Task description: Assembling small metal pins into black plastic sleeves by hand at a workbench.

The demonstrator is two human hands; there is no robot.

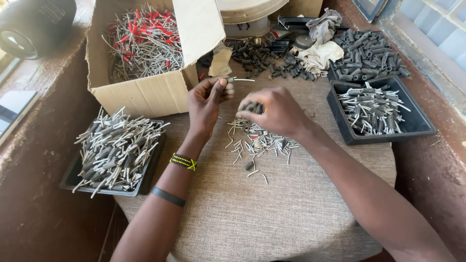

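Pin (241, 79) with dark sleeve pinched at its sleeved end between left hand (208, 98) fingertips, bare metal tip jutting right above the bench (252, 213). Right hand (274, 112) curled shut around a bundle of dark sleeves (252, 106). Probably light, stiff and slim, easily dropped; best gripped on the rubbery sleeve rather than the slick metal.

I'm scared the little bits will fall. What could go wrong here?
The left hand pinches one sleeved pin by its end, so it might slip. The right hand grips a bunch of dark sleeves; some could drop into the loose pins. The left tray is heaped and overhangs the table edge; pieces may spill.
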